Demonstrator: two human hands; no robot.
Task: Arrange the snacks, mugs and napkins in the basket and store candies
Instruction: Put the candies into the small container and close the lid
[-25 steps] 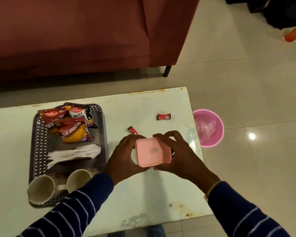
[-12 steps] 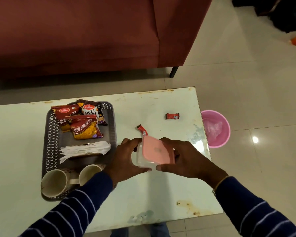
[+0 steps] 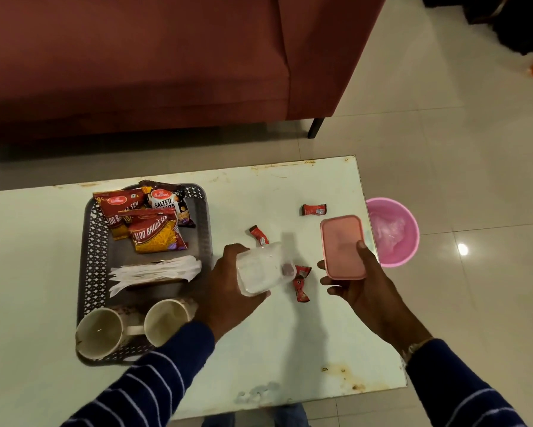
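My left hand (image 3: 228,291) grips a clear plastic container (image 3: 262,268), tilted above the table. My right hand (image 3: 363,288) holds its pink lid (image 3: 342,245) off to the right, thumb on top. Red wrapped candies lie on the table: one at the far right (image 3: 313,209), one behind the container (image 3: 259,235), and some (image 3: 300,283) between my hands. The grey perforated basket (image 3: 94,251) at the left holds snack packets (image 3: 149,224), white napkins (image 3: 157,269) and two mugs (image 3: 100,332), (image 3: 168,320).
The pale table (image 3: 289,349) ends just right of my right hand. A pink bin (image 3: 393,231) stands on the floor beside that edge. A maroon sofa (image 3: 166,63) runs behind the table.
The pink lid came off the container. My right hand carried it to the right, while my left hand kept the clear container and tilted it. Candies beneath now show.
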